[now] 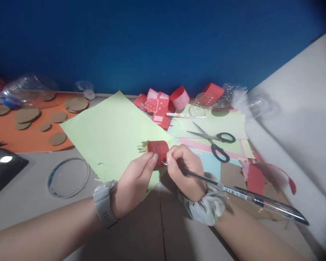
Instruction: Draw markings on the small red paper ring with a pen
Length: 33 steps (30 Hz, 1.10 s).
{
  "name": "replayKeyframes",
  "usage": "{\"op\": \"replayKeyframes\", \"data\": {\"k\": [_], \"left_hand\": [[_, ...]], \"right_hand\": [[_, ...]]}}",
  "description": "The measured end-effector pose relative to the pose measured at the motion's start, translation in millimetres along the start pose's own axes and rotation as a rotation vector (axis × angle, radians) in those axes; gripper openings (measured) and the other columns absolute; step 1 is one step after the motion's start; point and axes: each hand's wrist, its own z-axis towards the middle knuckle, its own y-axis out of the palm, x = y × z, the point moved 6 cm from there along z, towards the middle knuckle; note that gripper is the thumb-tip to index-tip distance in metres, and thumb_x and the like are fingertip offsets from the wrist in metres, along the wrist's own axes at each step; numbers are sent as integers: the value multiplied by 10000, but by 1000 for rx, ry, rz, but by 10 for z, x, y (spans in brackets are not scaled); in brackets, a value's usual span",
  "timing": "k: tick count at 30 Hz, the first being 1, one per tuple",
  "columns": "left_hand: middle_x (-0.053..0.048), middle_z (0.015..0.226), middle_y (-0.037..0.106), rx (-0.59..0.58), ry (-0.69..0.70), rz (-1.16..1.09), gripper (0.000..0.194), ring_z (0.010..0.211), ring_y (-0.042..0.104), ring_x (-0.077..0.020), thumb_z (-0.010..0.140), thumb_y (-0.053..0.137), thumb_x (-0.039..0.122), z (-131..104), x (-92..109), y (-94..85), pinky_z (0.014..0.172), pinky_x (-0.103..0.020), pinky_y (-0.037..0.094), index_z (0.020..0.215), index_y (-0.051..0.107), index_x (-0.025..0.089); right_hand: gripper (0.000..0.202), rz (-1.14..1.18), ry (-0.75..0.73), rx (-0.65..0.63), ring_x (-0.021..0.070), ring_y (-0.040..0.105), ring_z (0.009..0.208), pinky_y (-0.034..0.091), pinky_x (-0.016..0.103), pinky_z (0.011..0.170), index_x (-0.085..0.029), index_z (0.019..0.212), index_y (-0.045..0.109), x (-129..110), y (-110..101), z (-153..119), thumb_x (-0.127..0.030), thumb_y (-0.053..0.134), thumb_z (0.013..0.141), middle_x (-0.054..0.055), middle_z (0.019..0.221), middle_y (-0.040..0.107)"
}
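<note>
A small red roll point(158, 149) with a leafy green paper piece point(143, 146) at its left end is held up at the centre. My left hand point(134, 179) pinches its lower left side between thumb and fingers. At its lower right side is my right hand point(186, 168), closed round a long clear-and-black pen point(235, 192). The pen's tip touches or nearly touches the roll's lower edge. Behind and below the roll lies a light green sheet point(105, 127).
Black-handled scissors point(213, 139) lie on coloured papers at the right, near a white marker point(186, 115). Cardboard discs point(27, 115) rest on an orange sheet point(13, 139) at the left. A tape ring point(68, 177) and a dark device point(5, 170) are nearer. A blue wall point(163, 43) stands behind.
</note>
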Motion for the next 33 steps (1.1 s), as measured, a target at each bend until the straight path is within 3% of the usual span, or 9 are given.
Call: {"op": "replayKeyframes", "data": {"k": [6, 14, 19, 25, 30, 33], "left_hand": [[-12, 775, 599, 4, -5, 16, 308, 832, 561, -186, 993, 373, 332, 8, 8, -7, 831, -291, 438, 755, 516, 199], [-12, 756, 604, 26, 3, 27, 312, 843, 566, -189, 993, 384, 326, -3, -9, -24, 822, -282, 447, 745, 526, 200], [-17, 772, 616, 16, 6, 13, 312, 837, 566, -191, 988, 383, 330, 7, 9, -26, 817, -283, 454, 742, 527, 200], [-15, 763, 592, 22, -4, -5, 303, 822, 566, -189, 987, 379, 330, 7, 4, -13, 866, -302, 449, 731, 486, 207], [-10, 764, 572, 13, -3, -16, 294, 856, 558, -189, 989, 375, 323, 5, 2, -16, 871, -298, 438, 732, 462, 210], [-13, 770, 574, 8, -3, -22, 298, 878, 563, -193, 992, 370, 326, -3, 8, -19, 871, -298, 437, 733, 458, 209]], "right_hand": [[246, -63, -50, -81, 119, 435, 591, 364, 270, 561, -224, 687, 397, -37, 41, -3, -141, 516, 885, -33, 660, 475], [213, -48, -35, -11, 108, 433, 581, 353, 257, 547, -228, 735, 408, -18, 18, -12, -131, 516, 891, -38, 691, 500], [238, -96, -75, -75, 112, 434, 579, 361, 260, 555, -224, 696, 397, -58, 41, 0, -141, 509, 889, -38, 661, 481], [219, -92, -65, -19, 110, 445, 580, 363, 252, 542, -228, 727, 405, -39, 14, -6, -135, 514, 893, -35, 677, 498], [256, -132, -101, -113, 110, 443, 584, 370, 255, 562, -226, 698, 368, -52, 56, -3, -110, 521, 868, -41, 664, 484], [247, -110, -97, -93, 110, 440, 577, 369, 251, 551, -228, 704, 375, -54, 43, 1, -108, 521, 864, -43, 661, 485]]}}
